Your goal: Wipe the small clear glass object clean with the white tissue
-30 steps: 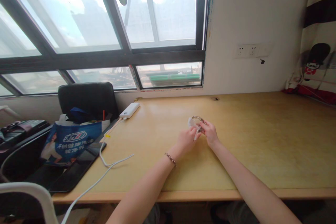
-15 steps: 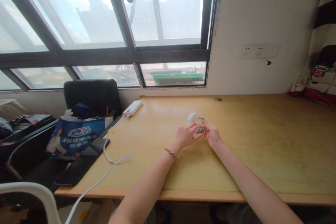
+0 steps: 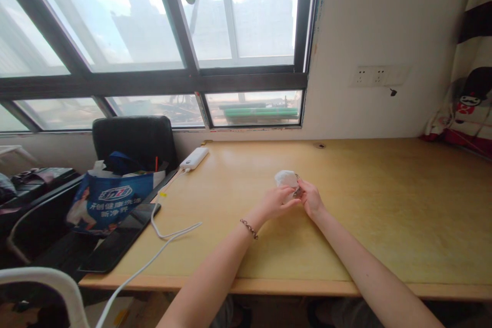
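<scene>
A: How do we have our hands?
B: Both forearms reach in from the near edge of the table (image 3: 384, 220), and the hands meet near its middle. Our left hand (image 3: 273, 204), a bracelet (image 3: 249, 228) on its wrist, has its fingers bent, nearly closed on a white wad (image 3: 285, 178); we cannot tell whether that is tissue or cloth. Our right hand (image 3: 311, 199) pinches a small metallic band (image 3: 297, 193) between thumb and fingers, right beside the wad and partly hidden.
A: What containers do we see?
B: A blue printed bag (image 3: 107, 202) at the left, in front of a black chair back (image 3: 134, 138). A dark-blue bundle (image 3: 122, 161) and an orange stick (image 3: 156, 164) show at its mouth.
A: And around us?
B: A white power bank (image 3: 194, 158) lies at the table's far left. Its white cable (image 3: 156, 229) loops toward us and over the near edge, well left of our hands, past a dark flat slab (image 3: 123, 241).
</scene>
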Motion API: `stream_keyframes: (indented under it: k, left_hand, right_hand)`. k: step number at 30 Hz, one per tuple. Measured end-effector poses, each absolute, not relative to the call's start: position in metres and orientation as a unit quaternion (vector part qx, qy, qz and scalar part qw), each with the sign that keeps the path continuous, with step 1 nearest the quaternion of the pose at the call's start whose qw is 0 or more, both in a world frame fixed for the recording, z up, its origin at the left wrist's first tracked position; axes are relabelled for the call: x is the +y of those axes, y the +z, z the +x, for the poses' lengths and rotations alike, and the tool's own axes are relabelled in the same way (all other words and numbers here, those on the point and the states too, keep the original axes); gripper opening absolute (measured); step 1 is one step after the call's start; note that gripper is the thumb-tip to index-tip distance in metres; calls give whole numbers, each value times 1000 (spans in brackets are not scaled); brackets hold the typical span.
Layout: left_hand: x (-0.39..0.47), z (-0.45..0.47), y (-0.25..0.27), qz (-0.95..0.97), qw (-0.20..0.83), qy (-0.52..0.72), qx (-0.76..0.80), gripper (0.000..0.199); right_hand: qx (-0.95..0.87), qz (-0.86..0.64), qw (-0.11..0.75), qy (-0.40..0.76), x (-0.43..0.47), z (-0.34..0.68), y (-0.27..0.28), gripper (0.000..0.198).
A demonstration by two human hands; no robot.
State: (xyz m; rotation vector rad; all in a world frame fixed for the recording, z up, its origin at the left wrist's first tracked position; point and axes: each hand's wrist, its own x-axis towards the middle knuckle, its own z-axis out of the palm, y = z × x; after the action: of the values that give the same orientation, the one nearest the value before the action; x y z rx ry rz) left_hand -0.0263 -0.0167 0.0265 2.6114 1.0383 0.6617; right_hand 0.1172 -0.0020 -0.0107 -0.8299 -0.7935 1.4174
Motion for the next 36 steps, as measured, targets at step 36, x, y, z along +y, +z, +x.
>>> stream_keyframes:
  k: [36]
  left_hand:
    - [-12,-30,28,882,143,205,399,50]
  right_hand:
    - [-317,-361,608,632,-8,114,-8,22]
